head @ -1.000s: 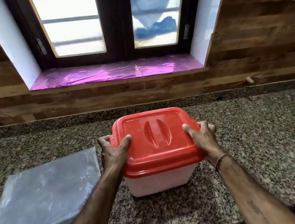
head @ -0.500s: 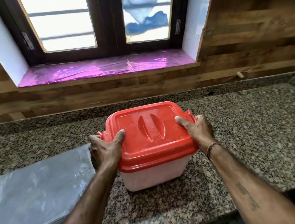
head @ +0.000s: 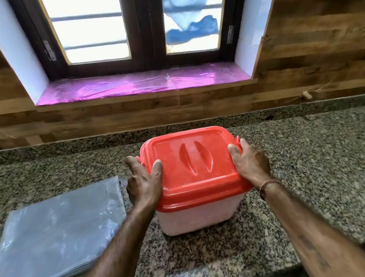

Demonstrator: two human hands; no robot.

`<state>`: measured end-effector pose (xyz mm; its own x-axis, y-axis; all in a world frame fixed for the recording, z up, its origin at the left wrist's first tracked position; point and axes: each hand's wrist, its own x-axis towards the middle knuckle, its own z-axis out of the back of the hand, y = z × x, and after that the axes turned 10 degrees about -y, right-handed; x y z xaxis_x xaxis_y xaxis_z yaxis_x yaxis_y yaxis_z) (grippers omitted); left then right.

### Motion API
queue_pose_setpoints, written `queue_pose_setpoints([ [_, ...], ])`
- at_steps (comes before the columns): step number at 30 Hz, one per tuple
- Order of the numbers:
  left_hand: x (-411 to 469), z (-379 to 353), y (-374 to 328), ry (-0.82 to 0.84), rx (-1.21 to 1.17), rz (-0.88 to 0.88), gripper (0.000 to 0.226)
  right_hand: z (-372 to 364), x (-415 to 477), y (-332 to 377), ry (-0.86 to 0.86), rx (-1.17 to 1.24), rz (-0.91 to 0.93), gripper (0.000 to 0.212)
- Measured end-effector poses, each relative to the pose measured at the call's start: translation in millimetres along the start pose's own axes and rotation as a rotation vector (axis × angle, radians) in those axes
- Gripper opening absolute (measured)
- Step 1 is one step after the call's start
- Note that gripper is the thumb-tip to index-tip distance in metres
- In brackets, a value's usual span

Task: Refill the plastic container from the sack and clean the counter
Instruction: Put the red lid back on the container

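speckled granite counter (head: 305, 177), running under a wood-panelled wall and a dark-framed window (head: 139, 21) whose sill is lined with shiny purple film (head: 133, 86). item one: plastic container (head: 200, 215), pale translucent body, standing upright on the counter near its middle, red lid (head: 196, 170) seated on top, two moulded ridges at the lid's centre. item two: our left hand (head: 143, 184), clasped on the lid's left edge, thumb over the top, fingers down the side. item three: our right hand (head: 250, 163), gripping the lid's right edge the same way, a thread band on the wrist. item four: folded grey plastic sheet (head: 52, 237), lying flat on the counter to the left of the container, just beside our left forearm.
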<state>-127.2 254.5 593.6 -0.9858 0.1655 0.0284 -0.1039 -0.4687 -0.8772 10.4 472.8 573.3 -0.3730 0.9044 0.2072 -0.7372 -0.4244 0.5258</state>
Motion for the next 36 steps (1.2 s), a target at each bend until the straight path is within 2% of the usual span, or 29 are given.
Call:
queue_pose_setpoints([
  [6,4,-8,5,0.008,0.018,-0.039,0.058,0,-1,3,0.017,-0.090,0.052,0.064],
  [12,1,-10,6,0.006,0.026,-0.039,0.062,1,-1,3,0.019,-0.084,0.070,0.062],
  [14,0,-10,6,-0.004,-0.001,-0.049,0.056,2,0,1,0.019,-0.069,0.060,0.062],
  [16,-2,-10,6,-0.010,-0.067,-0.035,0.049,4,1,-2,0.047,-0.007,-0.002,0.060],
  [19,-1,-12,11,0.019,-0.229,0.184,0.066,2,9,-14,0.168,0.348,-0.235,0.056],
  [21,6,-12,8,0.020,-0.254,0.291,0.072,0,13,-15,0.194,0.521,-0.344,0.054],
  [25,39,-19,-8,-0.016,-0.227,0.278,0.058,0,35,-8,0.148,0.609,-0.342,0.048],
  [29,83,-36,-33,-0.022,-0.206,0.246,0.069,-10,82,7,0.174,0.647,-0.321,0.042],
  [33,125,-61,-53,-0.040,-0.189,0.209,0.058,-25,134,26,0.161,0.659,-0.285,0.038],
  [36,154,-82,-61,-0.056,-0.174,0.216,0.058,-37,172,38,0.186,0.692,-0.276,0.030],
])
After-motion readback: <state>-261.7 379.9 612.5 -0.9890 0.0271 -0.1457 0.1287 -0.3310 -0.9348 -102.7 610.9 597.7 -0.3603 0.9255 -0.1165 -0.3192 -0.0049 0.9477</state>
